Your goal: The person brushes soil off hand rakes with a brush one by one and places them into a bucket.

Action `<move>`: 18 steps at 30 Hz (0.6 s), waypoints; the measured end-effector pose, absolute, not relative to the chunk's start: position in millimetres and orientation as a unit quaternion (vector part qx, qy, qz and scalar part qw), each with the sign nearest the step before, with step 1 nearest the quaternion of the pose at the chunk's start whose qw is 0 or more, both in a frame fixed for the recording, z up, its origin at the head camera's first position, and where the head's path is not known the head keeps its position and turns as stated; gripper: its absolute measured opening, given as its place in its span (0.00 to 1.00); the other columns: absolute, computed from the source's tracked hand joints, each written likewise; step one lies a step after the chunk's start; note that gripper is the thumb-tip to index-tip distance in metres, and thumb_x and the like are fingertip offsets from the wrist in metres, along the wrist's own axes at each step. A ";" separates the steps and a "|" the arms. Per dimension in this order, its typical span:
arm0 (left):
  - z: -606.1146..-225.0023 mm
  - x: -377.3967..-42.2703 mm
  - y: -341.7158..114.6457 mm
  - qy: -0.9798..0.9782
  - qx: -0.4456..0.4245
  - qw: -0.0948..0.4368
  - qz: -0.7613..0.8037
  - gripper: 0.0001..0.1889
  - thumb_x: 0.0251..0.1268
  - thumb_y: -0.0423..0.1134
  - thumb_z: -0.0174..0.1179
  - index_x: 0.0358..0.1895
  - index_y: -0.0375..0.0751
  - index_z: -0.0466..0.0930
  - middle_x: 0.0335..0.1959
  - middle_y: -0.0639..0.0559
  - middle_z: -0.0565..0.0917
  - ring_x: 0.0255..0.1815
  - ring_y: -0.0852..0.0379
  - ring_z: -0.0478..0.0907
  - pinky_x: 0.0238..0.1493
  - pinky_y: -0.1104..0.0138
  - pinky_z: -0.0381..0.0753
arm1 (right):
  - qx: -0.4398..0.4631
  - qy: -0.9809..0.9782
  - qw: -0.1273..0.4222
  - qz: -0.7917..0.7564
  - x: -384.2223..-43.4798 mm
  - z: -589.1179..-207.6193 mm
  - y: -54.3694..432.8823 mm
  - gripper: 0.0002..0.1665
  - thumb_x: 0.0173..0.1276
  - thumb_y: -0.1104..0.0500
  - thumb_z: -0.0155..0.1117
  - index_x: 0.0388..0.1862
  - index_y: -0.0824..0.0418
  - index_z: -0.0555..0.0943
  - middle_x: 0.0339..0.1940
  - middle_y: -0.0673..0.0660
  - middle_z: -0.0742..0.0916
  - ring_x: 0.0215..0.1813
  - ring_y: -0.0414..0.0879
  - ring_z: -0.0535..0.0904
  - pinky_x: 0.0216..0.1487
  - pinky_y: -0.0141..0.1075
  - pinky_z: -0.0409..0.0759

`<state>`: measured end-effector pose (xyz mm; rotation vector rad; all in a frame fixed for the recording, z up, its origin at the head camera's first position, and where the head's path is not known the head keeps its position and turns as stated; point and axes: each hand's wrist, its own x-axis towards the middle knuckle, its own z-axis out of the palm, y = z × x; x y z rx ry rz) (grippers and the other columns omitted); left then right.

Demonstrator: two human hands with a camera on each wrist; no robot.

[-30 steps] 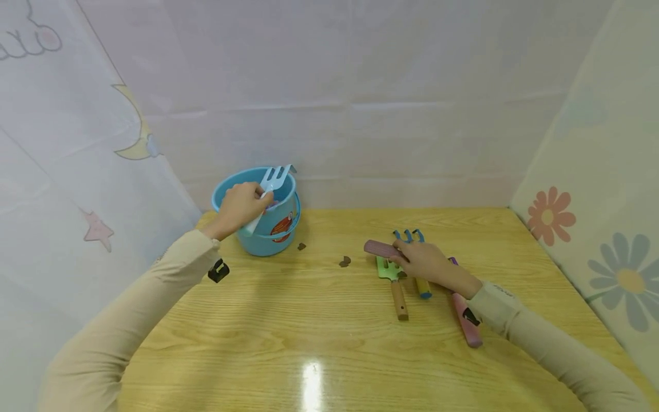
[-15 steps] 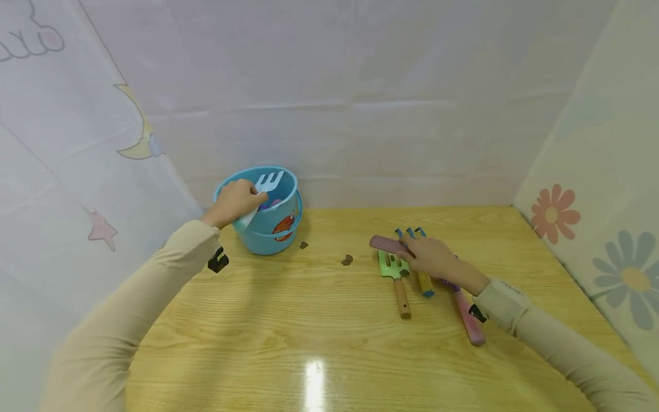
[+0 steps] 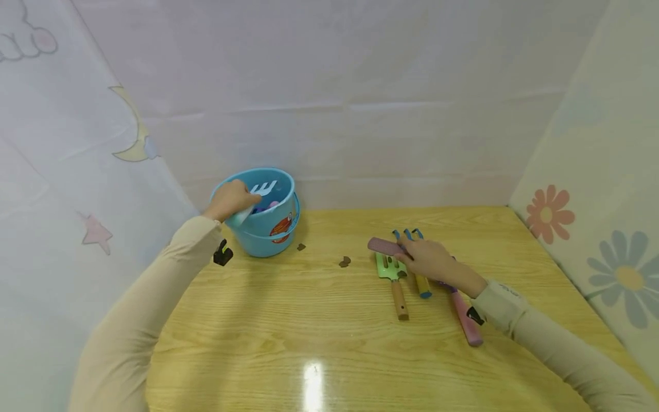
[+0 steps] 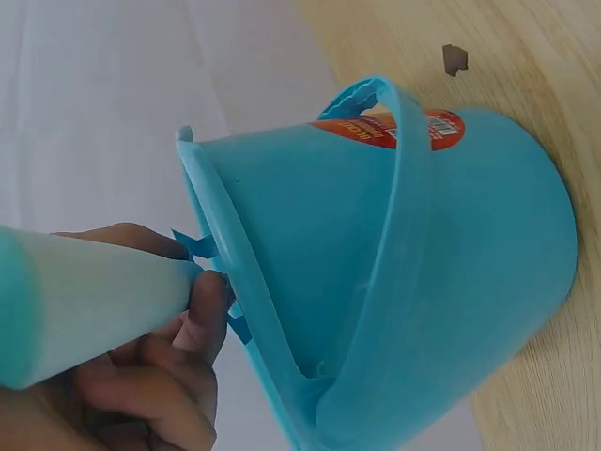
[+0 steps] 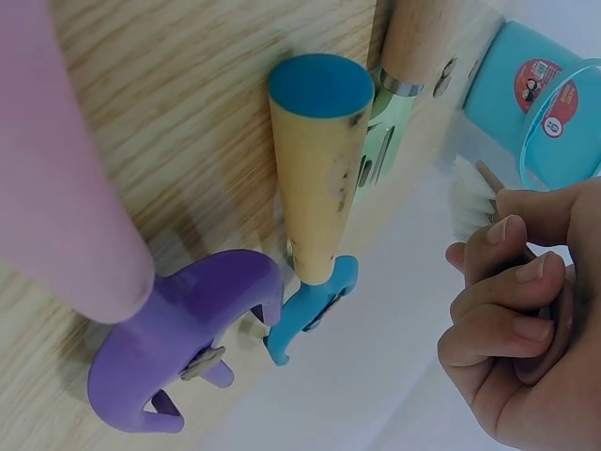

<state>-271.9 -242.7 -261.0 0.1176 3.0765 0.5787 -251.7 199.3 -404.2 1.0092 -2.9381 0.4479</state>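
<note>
My left hand (image 3: 234,200) grips the pale handle of a light-blue hand fork (image 3: 265,188), its tines pointing down into the blue bucket (image 3: 265,240). In the left wrist view, the handle (image 4: 103,301) fades from white to teal, and the tines sit at the bucket's rim. My right hand (image 3: 427,260) holds a brush with a pinkish-brown back (image 3: 383,247) above the green tool (image 3: 399,297). White bristles (image 5: 470,199) show in the right wrist view, the fingers curled round the brush's handle. Dark bits lie on the green tool's slotted head.
Beside the green tool lies a blue rake with a yellow handle (image 3: 423,287), then a purple one with a pink handle (image 3: 467,323). Brown flakes (image 3: 345,262) lie on the wooden table (image 3: 288,320). Something pink and purple (image 3: 273,205) is inside the bucket. Cloth walls stand behind and at both sides.
The left hand has lowered and tilted the fork, so its tines now sit deeper in the bucket's mouth. The right hand with the brush has barely moved.
</note>
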 end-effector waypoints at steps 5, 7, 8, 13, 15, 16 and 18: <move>-262.0 -282.5 -237.8 0.986 0.019 0.021 0.163 0.22 0.65 0.46 0.57 0.14 0.46 0.64 0.11 0.56 0.64 0.13 0.61 0.62 0.18 0.68 0.64 | 0.324 -0.935 0.003 0.145 -250.4 -406.8 200.3 0.21 0.75 0.56 0.59 0.57 0.70 0.74 0.18 0.46 0.74 0.14 0.37 0.65 0.17 0.31 0.61; -262.5 -285.6 -235.9 0.987 0.006 0.032 0.158 0.21 0.66 0.47 0.58 0.16 0.45 0.65 0.12 0.55 0.66 0.14 0.60 0.63 0.19 0.68 0.65 | 0.323 -0.935 0.001 0.149 -249.1 -407.1 200.2 0.21 0.75 0.56 0.59 0.58 0.71 0.75 0.19 0.45 0.75 0.15 0.38 0.67 0.17 0.32 0.62; -262.9 -286.7 -235.3 0.987 0.005 0.037 0.157 0.21 0.65 0.47 0.58 0.16 0.45 0.65 0.13 0.55 0.66 0.15 0.60 0.64 0.19 0.68 0.65 | 0.322 -0.935 0.000 0.151 -248.3 -407.1 200.2 0.21 0.75 0.56 0.59 0.58 0.70 0.75 0.19 0.46 0.76 0.16 0.38 0.67 0.17 0.32 0.63; -265.9 -290.0 -233.6 0.982 -0.012 0.067 0.174 0.21 0.66 0.47 0.59 0.18 0.44 0.63 0.14 0.55 0.64 0.16 0.60 0.64 0.22 0.68 0.66 | 0.314 -0.937 -0.006 0.154 -245.9 -407.6 199.9 0.22 0.75 0.56 0.59 0.58 0.70 0.75 0.22 0.46 0.78 0.18 0.38 0.69 0.18 0.33 0.65; -266.9 -291.1 -233.8 0.981 -0.014 0.076 0.181 0.21 0.67 0.46 0.58 0.18 0.45 0.62 0.14 0.55 0.63 0.17 0.60 0.64 0.23 0.68 0.67 | 0.311 -0.938 -0.007 0.152 -246.0 -407.4 200.4 0.22 0.75 0.56 0.59 0.59 0.71 0.75 0.22 0.47 0.78 0.17 0.38 0.69 0.18 0.33 0.64; -267.0 -291.4 -234.0 0.980 -0.016 0.079 0.183 0.21 0.67 0.46 0.58 0.18 0.45 0.62 0.15 0.55 0.63 0.17 0.59 0.64 0.23 0.67 0.67 | 0.310 -0.939 -0.007 0.151 -246.1 -407.3 200.9 0.22 0.75 0.56 0.59 0.59 0.71 0.75 0.22 0.47 0.78 0.17 0.38 0.69 0.18 0.33 0.64; -267.1 -292.0 -234.7 0.978 -0.017 0.085 0.190 0.20 0.67 0.45 0.58 0.18 0.44 0.63 0.15 0.55 0.64 0.18 0.59 0.64 0.24 0.67 0.67 | 0.306 -0.941 -0.006 0.148 -246.0 -407.1 201.3 0.23 0.75 0.55 0.59 0.59 0.71 0.75 0.21 0.47 0.77 0.17 0.38 0.68 0.18 0.33 0.63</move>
